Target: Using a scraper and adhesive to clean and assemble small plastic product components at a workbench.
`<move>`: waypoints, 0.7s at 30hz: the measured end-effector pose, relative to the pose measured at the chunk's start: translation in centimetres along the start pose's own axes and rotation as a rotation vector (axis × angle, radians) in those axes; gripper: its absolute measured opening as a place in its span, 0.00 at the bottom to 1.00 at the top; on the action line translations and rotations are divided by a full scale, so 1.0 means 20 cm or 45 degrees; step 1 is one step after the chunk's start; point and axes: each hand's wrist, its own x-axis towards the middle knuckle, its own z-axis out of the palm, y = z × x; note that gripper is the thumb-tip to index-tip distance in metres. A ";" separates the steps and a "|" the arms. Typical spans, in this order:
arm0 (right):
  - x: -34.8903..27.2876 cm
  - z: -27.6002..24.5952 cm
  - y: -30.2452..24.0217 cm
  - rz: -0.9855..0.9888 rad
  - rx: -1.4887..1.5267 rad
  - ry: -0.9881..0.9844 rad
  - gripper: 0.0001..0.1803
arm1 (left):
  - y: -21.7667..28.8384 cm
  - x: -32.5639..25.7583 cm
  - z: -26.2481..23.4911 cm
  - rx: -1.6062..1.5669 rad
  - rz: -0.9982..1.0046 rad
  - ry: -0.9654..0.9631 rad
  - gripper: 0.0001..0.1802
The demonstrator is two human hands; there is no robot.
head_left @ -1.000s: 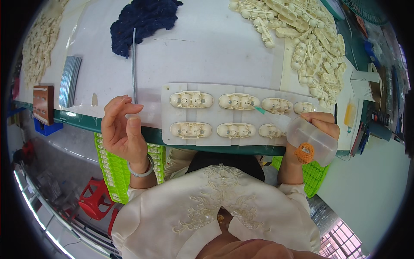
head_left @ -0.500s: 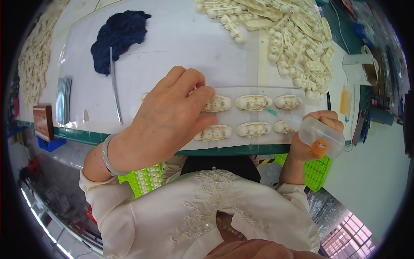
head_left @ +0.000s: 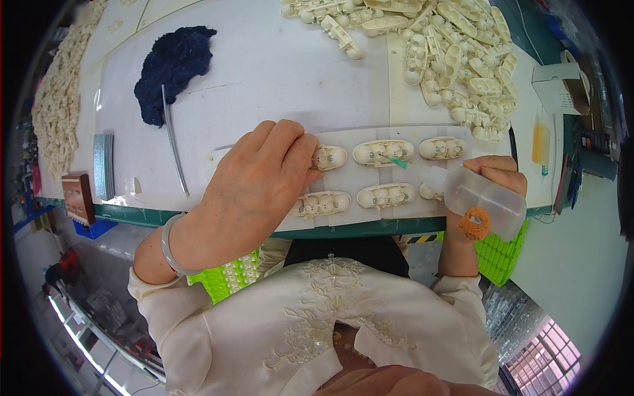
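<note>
In my right hand (head_left: 498,173) is a translucent squeeze bottle (head_left: 485,201), lying sideways. Its green needle tip (head_left: 398,162) points left, its thin end over the middle cream oval plastic part (head_left: 370,150) of the far row. An orange wrap (head_left: 475,224) sits on a digit against the bottle. My left hand (head_left: 261,175) is closed, thumb and bent fingers about the left end of another cream part (head_left: 330,158) in that row; its fingertips are partly hidden. These parts, fitted with small metal pieces, lie in two rows on a pale board (head_left: 350,179).
A heap of cream parts (head_left: 456,59) lies at the far right, another pile (head_left: 59,112) at the far left. Dark blue fluff (head_left: 175,66), a thin metal rod (head_left: 173,142) and silvery strips (head_left: 104,166) are on the left. At right stand a white box (head_left: 558,86) and an amber syringe (head_left: 541,144).
The needle tip has moved from the near edge of the middle far-row part to over its inside. The bottle has shifted slightly left; my left hand keeps its place by the board.
</note>
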 end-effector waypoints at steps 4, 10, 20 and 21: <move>-0.02 -0.07 0.05 -0.118 -0.005 0.071 0.11 | -0.02 -0.01 0.01 -0.003 0.062 0.016 0.17; -0.04 -0.15 0.11 -0.133 -0.145 0.027 0.13 | 0.00 0.02 -0.04 -0.010 0.064 -0.025 0.17; -0.02 -0.07 0.04 -0.041 -0.141 0.052 0.14 | 0.00 0.02 -0.01 -0.056 0.018 -0.033 0.20; -0.02 -0.06 0.04 -0.015 -0.149 0.073 0.16 | 0.00 0.02 -0.01 -0.079 0.005 -0.001 0.20</move>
